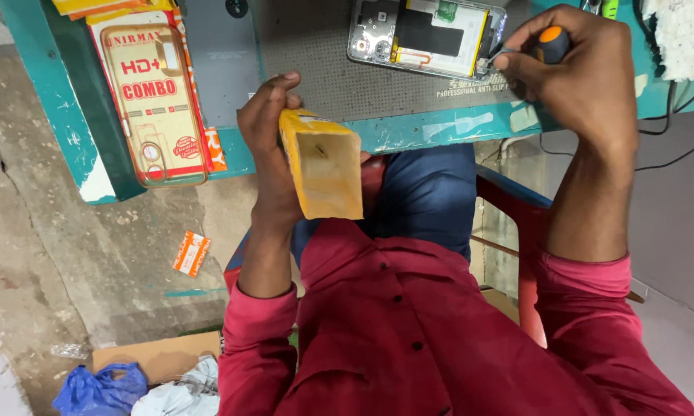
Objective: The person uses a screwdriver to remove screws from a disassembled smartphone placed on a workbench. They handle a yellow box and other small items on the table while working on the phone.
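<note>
My left hand (266, 142) grips a small yellow cardboard box (324, 163), held upright at the near edge of the teal workbench (409, 131). My right hand (574, 77) is closed around a screwdriver with an orange and black handle (551, 42); its tip points at the right edge of an opened smartphone (424, 35). The phone lies with its back cover off on a grey mat (316, 69), battery and circuit board exposed.
A clear phone case on a red and white package (150, 100) lies at the bench's left end. Black cables (670, 115) hang at the right. A red chair (528, 223) is under me. Plastic bags (100, 389), cardboard and an orange wrapper (191, 253) lie on the concrete floor.
</note>
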